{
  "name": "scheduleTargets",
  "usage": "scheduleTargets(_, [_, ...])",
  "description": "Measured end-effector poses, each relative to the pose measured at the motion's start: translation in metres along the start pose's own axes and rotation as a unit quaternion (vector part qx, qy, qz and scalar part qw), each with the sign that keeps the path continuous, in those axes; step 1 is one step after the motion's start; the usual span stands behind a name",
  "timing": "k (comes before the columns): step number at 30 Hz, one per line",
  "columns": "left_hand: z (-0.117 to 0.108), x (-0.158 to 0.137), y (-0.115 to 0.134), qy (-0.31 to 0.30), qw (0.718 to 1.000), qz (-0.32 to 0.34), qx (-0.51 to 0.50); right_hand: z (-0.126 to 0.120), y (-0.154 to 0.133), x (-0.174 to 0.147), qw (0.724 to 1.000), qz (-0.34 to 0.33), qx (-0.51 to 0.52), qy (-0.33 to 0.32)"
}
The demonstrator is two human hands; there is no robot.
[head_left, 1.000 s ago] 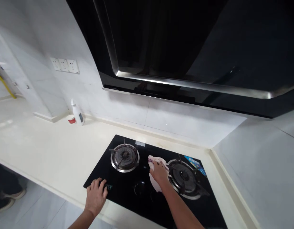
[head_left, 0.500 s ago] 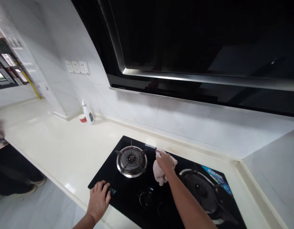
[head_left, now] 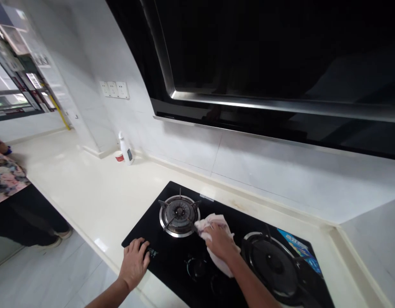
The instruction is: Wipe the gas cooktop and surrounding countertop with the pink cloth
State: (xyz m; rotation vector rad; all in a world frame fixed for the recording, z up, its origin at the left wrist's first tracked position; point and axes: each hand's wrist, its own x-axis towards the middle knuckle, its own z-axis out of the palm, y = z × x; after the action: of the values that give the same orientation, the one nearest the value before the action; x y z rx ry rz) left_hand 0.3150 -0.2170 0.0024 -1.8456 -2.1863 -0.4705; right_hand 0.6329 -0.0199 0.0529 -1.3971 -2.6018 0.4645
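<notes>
A pale pinkish cloth (head_left: 218,221) lies bunched on the black glass gas stove (head_left: 172,261), between its two burners. My right hand (head_left: 219,243) presses on the cloth and grips it, with part of the fabric spread out beneath the palm. The left burner (head_left: 180,215) is just left of the cloth, and the right burner (head_left: 271,263) sits beside my right forearm. My left hand (head_left: 135,262) rests on the stove's front left corner, fingers stretched out and holding nothing.
A black range hood (head_left: 264,64) overhangs the stove. On the cream counter (head_left: 88,184) stand a white spray bottle (head_left: 127,150) and a small red-and-white cup (head_left: 119,156). Another person (head_left: 11,179) stands at the far left beside the counter. Wall sockets (head_left: 114,90) are behind.
My right hand has drawn the cloth from the stove's back edge toward the front, and the cloth has spread wider. My left hand stays at the corner. The view has turned slightly left.
</notes>
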Motion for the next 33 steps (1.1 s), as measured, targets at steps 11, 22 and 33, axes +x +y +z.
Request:
scheduleTargets(11, [0.003,-0.005,-0.002,0.024,1.0,-0.004,0.004,0.044,-0.003,-0.037,0.991,-0.056,-0.023,0.123])
scheduleTargets(22, [0.0,-0.009,0.002,0.017,1.0,-0.023,-0.008,0.037,0.063,0.055,0.963,0.149,-0.113,0.194])
scheduleTargets(33, [0.005,-0.009,0.002,0.03,0.999,-0.019,0.005,0.04,0.032,0.015,0.992,0.052,-0.11,0.016])
